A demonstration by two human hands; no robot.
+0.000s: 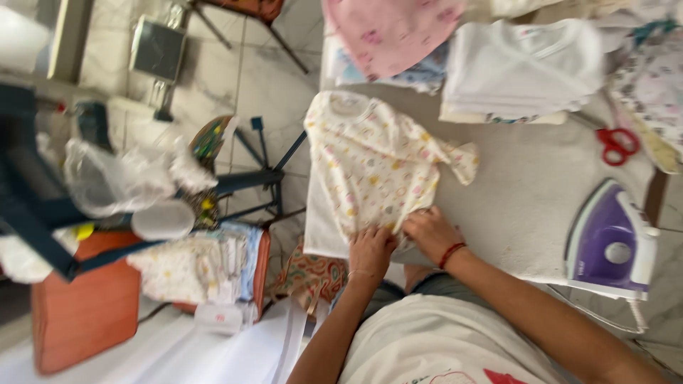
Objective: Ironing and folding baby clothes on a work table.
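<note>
The small printed garment [373, 167], spread at mid-frame on the padded tabletop [526, 192], is pinched at its lower hem by the left hand [370, 250] and right hand [429, 231] (both grips closed on cloth), and is best kept taut while smoothed flat.

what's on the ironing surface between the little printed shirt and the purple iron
Nothing: in the head view, only bare grey cloth of the ironing surface lies between the printed shirt and the purple iron.

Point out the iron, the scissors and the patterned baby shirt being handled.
iron [610, 242], head view, on its purple body.
scissors [616, 144], head view, on the red handles.
baby shirt [373, 160], head view, on the middle of its front.
</note>
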